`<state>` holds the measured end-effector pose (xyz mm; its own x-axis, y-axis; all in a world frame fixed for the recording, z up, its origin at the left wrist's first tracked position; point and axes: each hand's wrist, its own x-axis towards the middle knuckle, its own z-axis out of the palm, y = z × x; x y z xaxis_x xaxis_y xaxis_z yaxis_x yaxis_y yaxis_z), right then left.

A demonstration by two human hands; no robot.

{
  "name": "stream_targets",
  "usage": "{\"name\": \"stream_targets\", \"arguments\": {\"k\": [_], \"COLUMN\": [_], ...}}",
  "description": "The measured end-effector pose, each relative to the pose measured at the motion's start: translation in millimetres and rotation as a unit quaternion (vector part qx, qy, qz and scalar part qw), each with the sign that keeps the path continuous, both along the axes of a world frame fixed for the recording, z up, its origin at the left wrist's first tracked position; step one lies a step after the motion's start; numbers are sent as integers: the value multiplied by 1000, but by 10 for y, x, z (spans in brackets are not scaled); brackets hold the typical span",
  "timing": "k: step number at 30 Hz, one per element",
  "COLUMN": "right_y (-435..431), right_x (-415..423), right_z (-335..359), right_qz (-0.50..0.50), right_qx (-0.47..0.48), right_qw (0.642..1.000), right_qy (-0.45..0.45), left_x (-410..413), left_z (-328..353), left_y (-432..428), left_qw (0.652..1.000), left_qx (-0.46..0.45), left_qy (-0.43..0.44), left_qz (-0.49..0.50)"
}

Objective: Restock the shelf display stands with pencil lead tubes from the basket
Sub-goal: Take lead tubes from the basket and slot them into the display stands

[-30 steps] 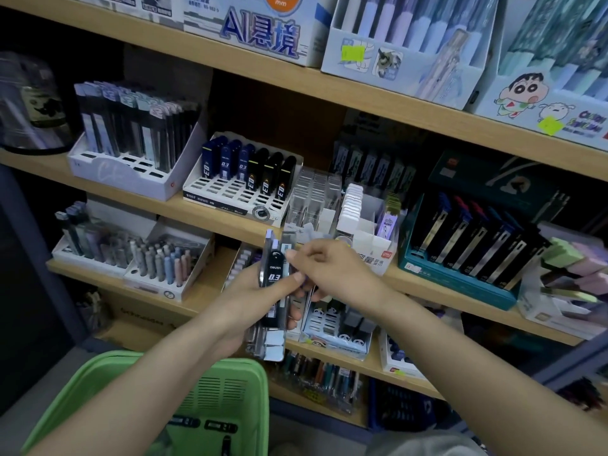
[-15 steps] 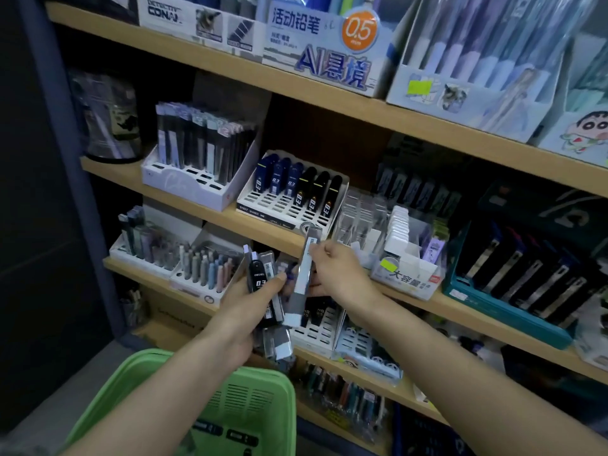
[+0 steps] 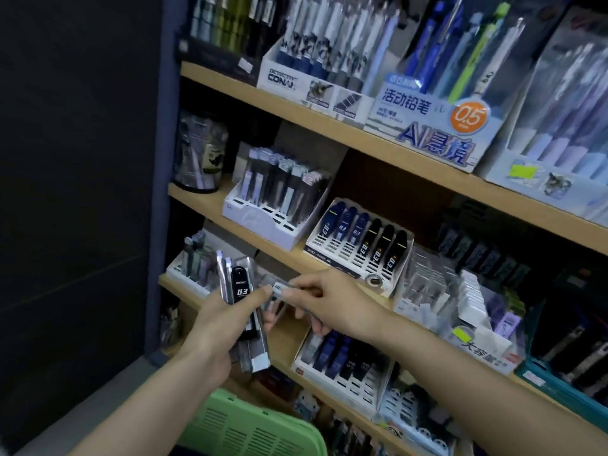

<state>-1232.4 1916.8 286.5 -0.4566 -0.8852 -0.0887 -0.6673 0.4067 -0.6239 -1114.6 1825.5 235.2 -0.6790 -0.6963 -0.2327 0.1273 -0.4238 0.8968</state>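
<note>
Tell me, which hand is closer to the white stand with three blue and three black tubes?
Right. The right hand is just below the stand, pinching one tube; the left hand is lower and farther left, gripping a bundle of tubes.

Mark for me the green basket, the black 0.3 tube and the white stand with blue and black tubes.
green basket (image 3: 250,426), head view, on its slotted wall.
black 0.3 tube (image 3: 242,291), head view, on its printed label.
white stand (image 3: 345,255), head view, on its front slots.
</note>
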Motion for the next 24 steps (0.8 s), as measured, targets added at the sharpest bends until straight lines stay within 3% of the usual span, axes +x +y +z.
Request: {"name": "stream_targets", "arguments": {"k": [3,5,8,12,16,21,24], "right_y": [-147,-229,-399,-660,-857,-1048,-1111], "right_x": [28,27,33,90,14,-378,-547], "right_z": [145,270,361,219,248,594,663], "right_qz": [4,-53,-142,-156,-158,-168,-144], "right_qx": [39,-33,-186,-240,-253,-290,-249], "right_qw": [999,994,949,936,948,923,911], "right_qy": [-26,-92,-211,-204,-111,189,296], "left_x": [94,152,188,133,77,10,-2], "left_z": [-34,-53,-108,-200,-309,-459,-532], "left_y": [-268,-442,-616,-736,-864,-1001,-1027], "left_qw": [998,996,994,995,995,995,995], "left_qx": [31,48,66,64,69,85,95], "left_qy": [7,15,40,37,42,40,36], "left_qz": [52,78,83,72,52,32,16]}}
